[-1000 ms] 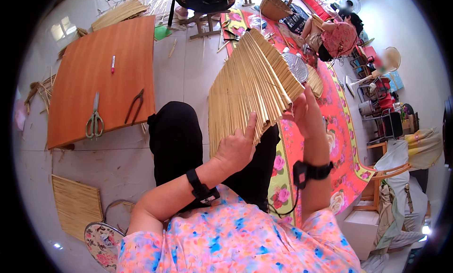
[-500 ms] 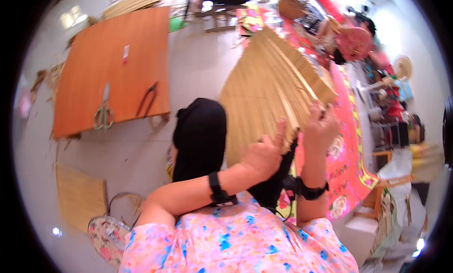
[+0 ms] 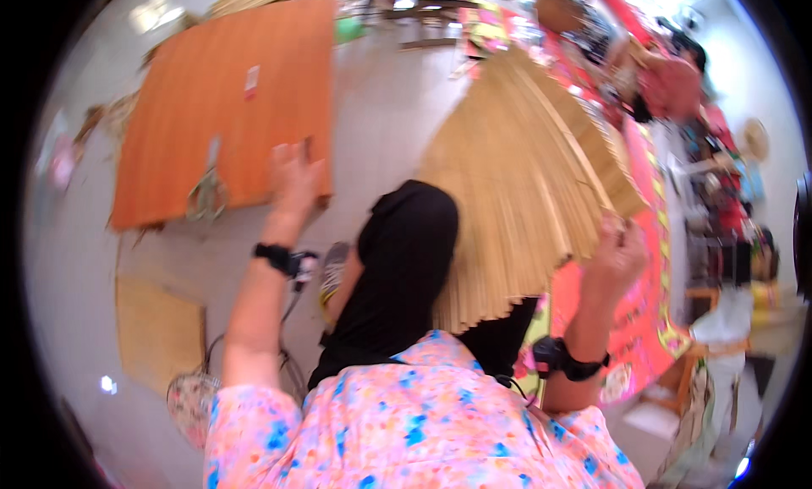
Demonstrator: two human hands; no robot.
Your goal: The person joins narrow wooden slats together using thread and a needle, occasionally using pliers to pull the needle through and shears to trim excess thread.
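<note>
My right hand [image 3: 619, 250] is closed on the right edge of a large tan palm-leaf-like sheet [image 3: 507, 159], made of many narrow strips side by side. Its wide body rests against my black-trousered knee, and the lower edge is ragged. My left hand [image 3: 294, 180] is over the right front corner of a low orange-brown wooden table [image 3: 194, 91]. A bit of a dark, pliers-like tool [image 3: 308, 142] shows at its fingers; the rest is covered. Motion blurs these fingers, so their grip is unclear. Green-handled scissors [image 3: 207, 195] lie left of that hand, at the table's front edge.
A small red-and-white item [image 3: 252, 81] lies on the table. A tan flat board [image 3: 161, 328] and a round floral item [image 3: 188, 404] are on the floor at left. To the right, a pink floral mat [image 3: 622, 320] runs along the floor, with another person [image 3: 668, 79] beyond it.
My left hand has left the lower edge of the sheet and moved left to the table, over the dark tool. My right hand keeps the sheet, now lower and farther right in view.
</note>
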